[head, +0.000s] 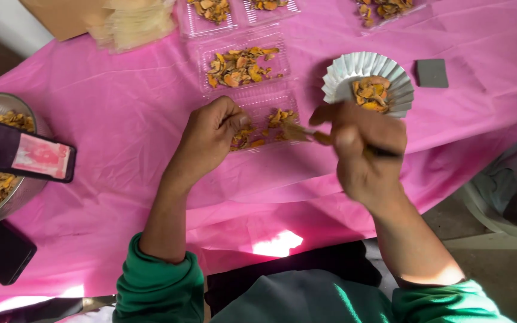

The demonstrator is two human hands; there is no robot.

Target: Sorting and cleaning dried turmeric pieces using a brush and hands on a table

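My left hand [213, 134] is curling loosely, fingers [234, 119] bunching, palm down. My right hand [363, 149] is closing into a fist-like grip, blurred. Both forearms are reaching forward, green sleeves pushed up.

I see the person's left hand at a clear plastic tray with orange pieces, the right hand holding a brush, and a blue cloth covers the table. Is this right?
Not quite: the cloth is pink, not blue, as the head view shows. The rest holds: the left hand rests at the clear plastic tray with orange pieces, and the right hand holds a brush.
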